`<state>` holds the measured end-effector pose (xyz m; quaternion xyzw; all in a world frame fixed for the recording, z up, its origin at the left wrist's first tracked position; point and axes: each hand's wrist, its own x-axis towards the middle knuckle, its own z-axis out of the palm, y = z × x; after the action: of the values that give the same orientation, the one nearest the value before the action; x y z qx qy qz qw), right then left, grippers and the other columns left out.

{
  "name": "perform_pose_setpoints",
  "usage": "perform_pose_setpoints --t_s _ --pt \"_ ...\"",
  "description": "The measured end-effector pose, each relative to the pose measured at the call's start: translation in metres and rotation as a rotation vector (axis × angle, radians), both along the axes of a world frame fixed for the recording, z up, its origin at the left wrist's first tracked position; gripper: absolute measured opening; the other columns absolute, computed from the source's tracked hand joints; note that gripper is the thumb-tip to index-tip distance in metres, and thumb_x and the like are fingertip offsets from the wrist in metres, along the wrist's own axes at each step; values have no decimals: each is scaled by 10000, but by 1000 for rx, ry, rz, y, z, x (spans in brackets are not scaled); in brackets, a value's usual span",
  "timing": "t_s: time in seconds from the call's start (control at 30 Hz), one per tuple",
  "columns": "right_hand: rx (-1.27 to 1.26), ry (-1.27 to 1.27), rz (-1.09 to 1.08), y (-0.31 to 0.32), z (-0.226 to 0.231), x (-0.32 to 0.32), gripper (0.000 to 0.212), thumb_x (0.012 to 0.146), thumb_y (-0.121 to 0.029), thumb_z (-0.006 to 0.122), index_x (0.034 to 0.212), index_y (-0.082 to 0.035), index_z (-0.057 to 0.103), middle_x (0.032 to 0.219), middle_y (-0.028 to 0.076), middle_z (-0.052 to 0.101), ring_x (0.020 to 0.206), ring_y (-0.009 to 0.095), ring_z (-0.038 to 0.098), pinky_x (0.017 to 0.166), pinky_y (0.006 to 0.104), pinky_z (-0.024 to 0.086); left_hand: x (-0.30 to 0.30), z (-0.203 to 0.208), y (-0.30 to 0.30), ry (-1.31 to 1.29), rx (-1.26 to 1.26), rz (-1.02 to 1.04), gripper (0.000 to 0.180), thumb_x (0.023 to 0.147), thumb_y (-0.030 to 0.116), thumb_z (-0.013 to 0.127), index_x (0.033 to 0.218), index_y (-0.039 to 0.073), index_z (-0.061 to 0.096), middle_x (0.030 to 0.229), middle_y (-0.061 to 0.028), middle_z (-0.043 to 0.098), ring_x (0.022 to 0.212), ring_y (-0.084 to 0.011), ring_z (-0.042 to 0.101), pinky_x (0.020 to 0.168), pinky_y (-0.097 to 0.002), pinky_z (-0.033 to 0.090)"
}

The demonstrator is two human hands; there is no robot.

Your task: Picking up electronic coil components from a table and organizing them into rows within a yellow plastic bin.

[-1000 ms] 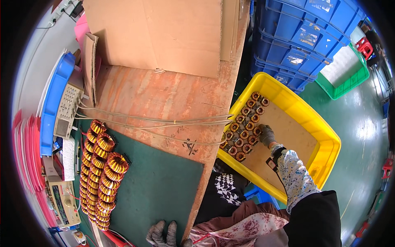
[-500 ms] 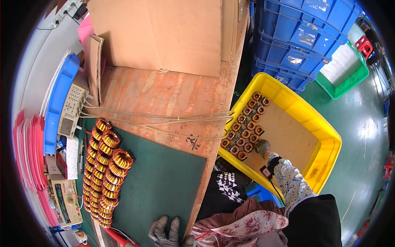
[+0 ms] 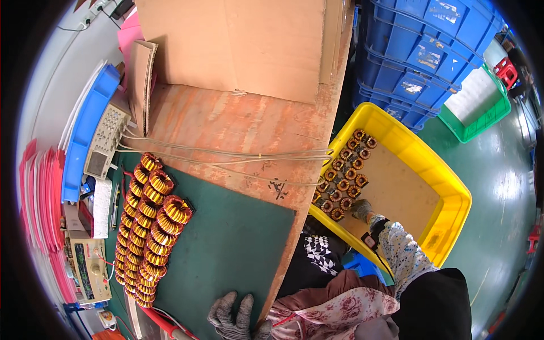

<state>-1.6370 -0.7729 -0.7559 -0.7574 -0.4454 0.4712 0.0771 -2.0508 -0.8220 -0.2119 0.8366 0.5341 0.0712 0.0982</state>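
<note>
My left hand point(image 3: 233, 317), in a grey knit glove, lies on the green mat point(image 3: 232, 238) by the table's front edge, its fingers spread with nothing in them. My right hand point(image 3: 361, 209), also gloved, reaches down into a yellow bin point(image 3: 442, 181) on the right. Its fingers look drawn together beside the nearest copper-wound ring coils point(image 3: 343, 185); whether they grip one is hidden. Those coils lie flat in rows along the bin's left side, on a brown sheet point(image 3: 391, 187). On the mat at left, more ring coils point(image 3: 148, 226) stand on edge in three long rows.
Pale cables point(image 3: 243, 156) cross the wooden tabletop. Cardboard point(image 3: 238, 45) stands behind it. Test instruments point(image 3: 90, 266), a blue tray point(image 3: 85, 136) and pink sheets point(image 3: 42, 198) line the left. Blue crates point(image 3: 408, 62) are stacked beyond the bin, a green crate point(image 3: 481, 116) farther right.
The view has shifted slightly, moving the table and coils a little to the right. My right hand sits slightly nearer to me in the bin. My left hand stays on the mat.
</note>
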Motion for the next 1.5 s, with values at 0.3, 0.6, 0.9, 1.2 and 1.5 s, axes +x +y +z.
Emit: perform_pose_setpoints --t_s 0.3,0.6,0.9,1.2,1.5 --pt "-302 457 -669 32 145 -101 213 796 -185 633 844 22 613 820 88 636 616 212 597 552 315 489 -7 -1 -12 35 25 87 532 811 425 545 1233 105 495 1246 -143 411 1073 -352 393 901 -461 322" --pt "-147 196 157 -3 42 -64 219 825 -201 575 947 -25 620 930 76 637 784 245 609 685 341 494 -7 0 -11 8 31 64 534 817 424 539 1239 102 486 1246 -149 409 1072 -356 396 895 -473 321" --pt "-155 196 112 5 68 -71 178 815 -177 556 919 -50 624 916 80 637 791 251 610 680 346 493 -5 2 -12 1 78 35 513 819 394 542 1239 104 484 1231 -155 424 1068 -361 411 895 -473 323" --pt "-160 155 156 9 87 -73 148 804 -153 537 892 -75 628 901 84 638 799 256 610 676 351 491 -9 7 -17 -59 41 42 529 791 360 577 1238 97 475 1228 -152 423 1080 -351 408 899 -463 311" --pt "-125 11 403 12 95 -75 137 794 -128 518 865 -101 632 887 88 638 807 262 610 671 357 489 -13 4 -20 -84 83 45 515 788 353 584 1229 107 486 1226 -140 429 1077 -340 416 895 -457 318"
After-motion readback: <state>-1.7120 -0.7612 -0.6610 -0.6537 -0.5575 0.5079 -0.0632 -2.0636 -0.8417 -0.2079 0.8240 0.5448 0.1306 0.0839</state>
